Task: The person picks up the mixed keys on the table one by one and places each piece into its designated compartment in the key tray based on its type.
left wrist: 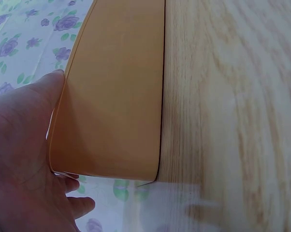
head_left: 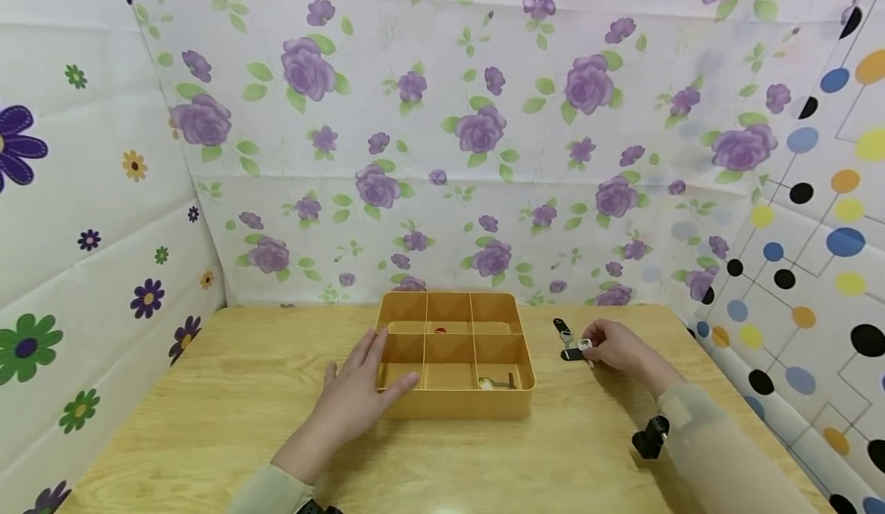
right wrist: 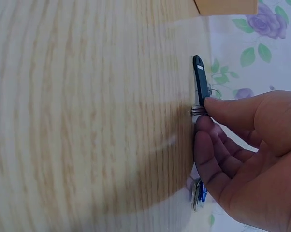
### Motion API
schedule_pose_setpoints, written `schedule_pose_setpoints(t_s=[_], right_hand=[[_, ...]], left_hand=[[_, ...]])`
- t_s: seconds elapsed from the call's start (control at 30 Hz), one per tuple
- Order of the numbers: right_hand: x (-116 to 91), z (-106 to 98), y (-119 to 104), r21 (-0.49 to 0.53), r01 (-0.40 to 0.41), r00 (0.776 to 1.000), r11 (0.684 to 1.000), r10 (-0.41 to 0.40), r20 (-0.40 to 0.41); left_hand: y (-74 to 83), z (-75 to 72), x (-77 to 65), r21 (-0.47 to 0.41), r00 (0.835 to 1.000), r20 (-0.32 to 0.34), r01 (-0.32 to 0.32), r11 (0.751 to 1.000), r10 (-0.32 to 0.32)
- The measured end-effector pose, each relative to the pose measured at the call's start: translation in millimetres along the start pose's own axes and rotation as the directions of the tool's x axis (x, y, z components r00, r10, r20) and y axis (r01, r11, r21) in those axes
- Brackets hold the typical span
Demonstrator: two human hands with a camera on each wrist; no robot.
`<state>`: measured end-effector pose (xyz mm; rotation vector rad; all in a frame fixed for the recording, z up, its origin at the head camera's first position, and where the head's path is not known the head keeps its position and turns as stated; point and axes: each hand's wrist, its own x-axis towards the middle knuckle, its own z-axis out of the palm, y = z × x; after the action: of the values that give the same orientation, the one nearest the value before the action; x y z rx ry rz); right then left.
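Note:
A tan six-compartment box [head_left: 459, 405] stands on the wooden table. My left hand [head_left: 356, 391] rests on its front left corner with fingers fairly straight; in the left wrist view the thumb [left wrist: 51, 84] touches the rim. To the box's right, my right hand [head_left: 618, 349] pinches a bunch of keys [head_left: 585, 345] with a black tag [head_left: 572, 355]. The right wrist view shows that tag [right wrist: 200, 79] pointing away from the thumb. Just behind lies a second black tag [head_left: 561, 324] with keys [head_left: 567, 338].
Small metallic and dark pieces [head_left: 487, 383] lie in the box's front right compartment. A red item [head_left: 440, 330] sits in the back middle one. In the right wrist view, silver and blue keys [right wrist: 198, 194] lie beside the hand. Patterned cloth [head_left: 429, 153] encloses the table.

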<state>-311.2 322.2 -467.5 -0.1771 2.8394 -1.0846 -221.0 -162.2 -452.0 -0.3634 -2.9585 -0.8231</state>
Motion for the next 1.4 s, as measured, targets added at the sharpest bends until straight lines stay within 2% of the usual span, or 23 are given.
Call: schedule_pose_setpoints(t_s=[0.13,0.27,0.63,1.0,1.23,1.4], right_hand=[[-3.9,3.4,3.6,0.061,-0.046,0.999,0.997,0.046,0.001],[-6.3,5.0,6.0,0.109,-0.053,0.999,0.993,0.054,-0.003],[-16.7,5.5,3.6,0.113,-0.036,0.998,0.993,0.042,-0.048],[-26.8,8.6,1.2,0.143,0.028,0.992,0.989,-0.010,-0.126],[-32.4,7.6,-5.8,0.217,0.011,0.991,0.976,0.017,-0.130],[-37.6,6.3,-10.1,0.294,0.015,0.990,0.956,0.026,-0.137]], left_hand=[[0.7,1.0,-1.8,-0.016,1.000,0.006,0.002,1.000,-0.002],[1.2,1.2,-2.3,-0.016,1.000,0.002,0.002,1.000,-0.002],[0.6,3.2,-1.1,-0.016,1.000,0.012,0.000,1.000,0.000],[2.6,0.6,-1.6,-0.010,1.000,0.008,-0.005,1.000,0.005],[1.2,0.3,-1.0,-0.009,1.000,0.006,0.002,1.000,-0.002],[0.1,1.5,-0.1,-0.009,1.000,0.005,0.000,1.000,0.000]])
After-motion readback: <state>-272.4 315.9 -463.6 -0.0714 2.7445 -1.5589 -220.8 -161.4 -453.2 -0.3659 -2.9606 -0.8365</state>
